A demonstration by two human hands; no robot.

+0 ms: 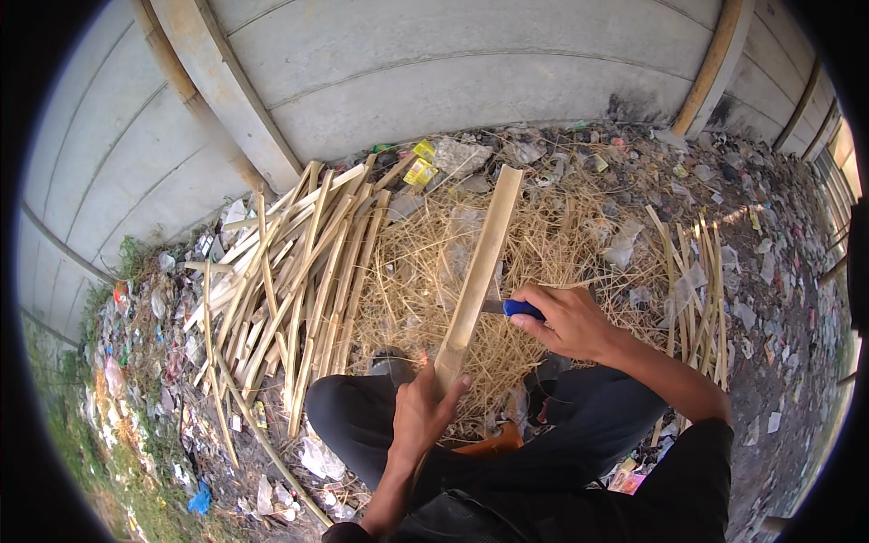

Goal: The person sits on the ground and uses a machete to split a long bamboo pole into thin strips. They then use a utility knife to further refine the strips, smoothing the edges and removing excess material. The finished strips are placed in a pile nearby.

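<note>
My left hand [424,409] grips the near end of a long flat bamboo slat [482,258] that points away from me over a heap of shavings. My right hand [568,319] holds a knife with a blue handle [522,309]; its blade meets the slat's right edge about halfway along. My knees in dark trousers [362,421] are bent below the slat.
A pile of split bamboo strips [290,271] lies to the left, a smaller bundle [697,271] to the right. Straw-like shavings [543,235] cover the ground ahead. A grey concrete wall [434,72] stands behind. Litter and scraps lie all around; an orange object [484,443] sits between my legs.
</note>
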